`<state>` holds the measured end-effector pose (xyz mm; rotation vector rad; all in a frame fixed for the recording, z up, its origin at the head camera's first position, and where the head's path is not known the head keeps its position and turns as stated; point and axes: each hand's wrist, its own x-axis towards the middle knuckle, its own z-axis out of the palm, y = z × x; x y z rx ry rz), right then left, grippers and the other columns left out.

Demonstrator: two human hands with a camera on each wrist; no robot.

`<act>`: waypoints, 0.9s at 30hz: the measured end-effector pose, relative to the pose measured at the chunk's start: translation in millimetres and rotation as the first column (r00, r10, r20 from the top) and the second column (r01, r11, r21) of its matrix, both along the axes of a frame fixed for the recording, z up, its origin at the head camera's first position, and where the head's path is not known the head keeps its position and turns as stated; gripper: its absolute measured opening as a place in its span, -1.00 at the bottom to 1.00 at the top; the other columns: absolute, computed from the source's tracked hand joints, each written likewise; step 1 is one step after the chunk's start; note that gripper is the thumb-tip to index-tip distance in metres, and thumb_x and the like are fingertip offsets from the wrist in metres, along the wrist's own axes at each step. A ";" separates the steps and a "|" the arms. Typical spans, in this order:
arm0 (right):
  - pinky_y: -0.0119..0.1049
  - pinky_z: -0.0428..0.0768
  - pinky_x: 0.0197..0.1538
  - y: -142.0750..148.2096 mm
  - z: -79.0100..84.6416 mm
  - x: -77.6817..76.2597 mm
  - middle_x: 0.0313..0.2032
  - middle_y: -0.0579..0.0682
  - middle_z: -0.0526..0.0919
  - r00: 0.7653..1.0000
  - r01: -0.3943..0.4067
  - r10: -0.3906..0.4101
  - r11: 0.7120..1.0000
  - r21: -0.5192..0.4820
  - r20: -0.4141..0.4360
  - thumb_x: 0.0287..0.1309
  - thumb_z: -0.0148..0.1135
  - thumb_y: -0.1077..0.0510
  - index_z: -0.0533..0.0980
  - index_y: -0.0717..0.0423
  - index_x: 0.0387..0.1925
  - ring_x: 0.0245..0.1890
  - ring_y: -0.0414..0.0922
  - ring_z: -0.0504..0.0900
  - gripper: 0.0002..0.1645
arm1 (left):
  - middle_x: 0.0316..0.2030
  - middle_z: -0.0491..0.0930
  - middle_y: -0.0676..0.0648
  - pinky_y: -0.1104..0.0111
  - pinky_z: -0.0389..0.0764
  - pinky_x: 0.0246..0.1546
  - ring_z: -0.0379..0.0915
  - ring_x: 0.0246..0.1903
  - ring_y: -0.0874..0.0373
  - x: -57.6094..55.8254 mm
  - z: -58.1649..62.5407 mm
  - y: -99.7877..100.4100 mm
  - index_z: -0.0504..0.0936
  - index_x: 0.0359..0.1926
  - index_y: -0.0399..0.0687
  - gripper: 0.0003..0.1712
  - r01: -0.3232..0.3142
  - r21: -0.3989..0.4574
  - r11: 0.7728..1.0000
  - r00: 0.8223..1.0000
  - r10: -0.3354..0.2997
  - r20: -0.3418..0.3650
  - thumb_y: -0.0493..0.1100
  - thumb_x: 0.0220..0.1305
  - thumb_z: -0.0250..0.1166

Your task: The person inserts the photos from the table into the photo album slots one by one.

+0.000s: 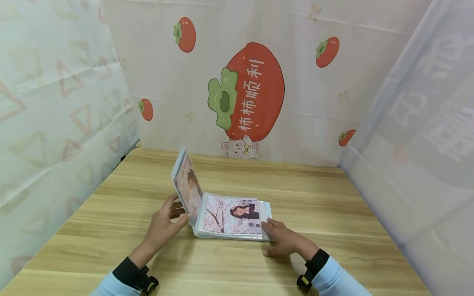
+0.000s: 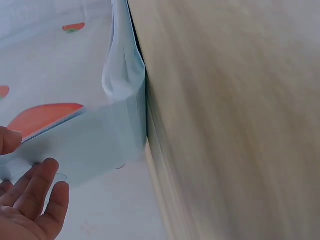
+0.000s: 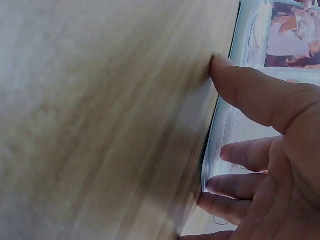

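A small photo album (image 1: 229, 216) with clear sleeves lies opened on the table, its pale blue cover and left-hand pages tilted up steeply. A photo of a person among pink blossoms (image 1: 218, 211) shows on the flat page; another picture (image 1: 189, 183) faces inward on the raised side. My left hand (image 1: 164, 224) pinches that raised part, thumb on the picture side and fingers behind the pale blue cover (image 2: 100, 142). At the album's right end rests my right hand (image 1: 285, 238). In the right wrist view its fingers (image 3: 245, 187) lie at the album's edge and the thumb touches the table.
The wood-grain table (image 1: 314, 197) reaches back to a white cloth backdrop (image 1: 307, 111) printed with persimmons. Hanging cloths border the left side (image 1: 48, 135) and right side (image 1: 418, 135). Each wrist wears a black strap with a small device.
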<state>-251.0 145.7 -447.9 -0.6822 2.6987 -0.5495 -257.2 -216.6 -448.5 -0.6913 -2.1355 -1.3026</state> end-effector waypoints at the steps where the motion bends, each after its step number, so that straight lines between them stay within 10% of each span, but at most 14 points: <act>1: 0.10 0.17 0.20 -0.2 0.2 0.3 0.31 0.38 0.04 1.000 0.003 -0.003 1.000 -0.001 0.001 -0.01 0.39 -0.01 0.13 0.33 0.33 0.29 0.26 0.05 -0.01 | -0.16 0.61 -0.23 0.15 0.59 -0.36 0.57 -0.24 -0.01 -1.0 0.6 2.7 0.31 0.21 -0.28 -0.25 0.004 -0.011 1.000 1.000 -0.005 -0.010 -0.47 -0.05 0.38; 18: 0.22 0.19 0.13 -3.9 -0.2 4.6 0.32 0.35 0.05 0.999 0.012 -0.011 1.000 0.009 -0.033 0.00 0.37 -0.05 0.13 0.37 0.31 0.28 0.27 0.06 0.00 | -0.22 0.61 -0.15 0.19 0.57 -0.38 0.58 -0.32 0.02 -13.9 -0.2 29.9 0.53 -0.05 -0.26 -0.46 0.010 -0.229 0.973 0.981 -0.054 -0.184 -0.38 -0.16 0.47; 27: 0.38 0.12 0.05 -4.0 -2.2 3.3 0.32 0.28 0.09 0.998 0.057 -0.056 0.998 0.025 -0.031 -0.05 0.40 -0.09 0.15 0.32 0.32 0.28 0.21 0.09 0.02 | -0.15 0.60 -0.11 0.24 0.55 -0.22 0.55 -0.20 0.06 -11.6 -1.3 35.6 0.56 -0.04 -0.20 -0.46 0.001 -0.334 0.942 0.992 -0.043 -0.119 -0.32 -0.14 0.48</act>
